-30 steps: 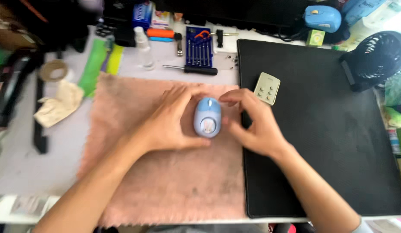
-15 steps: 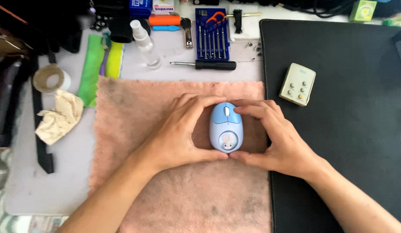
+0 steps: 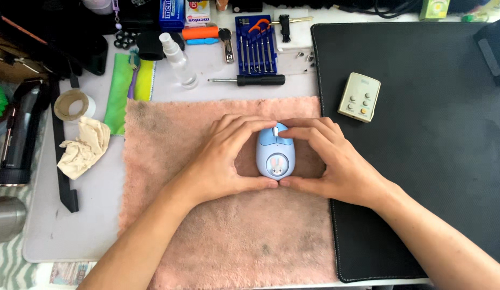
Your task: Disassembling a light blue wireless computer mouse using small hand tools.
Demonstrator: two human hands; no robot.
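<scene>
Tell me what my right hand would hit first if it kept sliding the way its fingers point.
The right hand points left across the pink cloth, and its fingers already touch the blue mouse. So it would likely meet the mouse first, then the left hand cupping its other side.

One blue mouse point(image 3: 275, 154), one pink cloth point(image 3: 228, 236), one remote point(image 3: 359, 97) (beige), two hands point(image 3: 220, 158).

My head camera looks almost straight down, fairly close, centred on the pink towel point(image 3: 228, 215) covering my counter point(image 3: 72, 225).
</scene>
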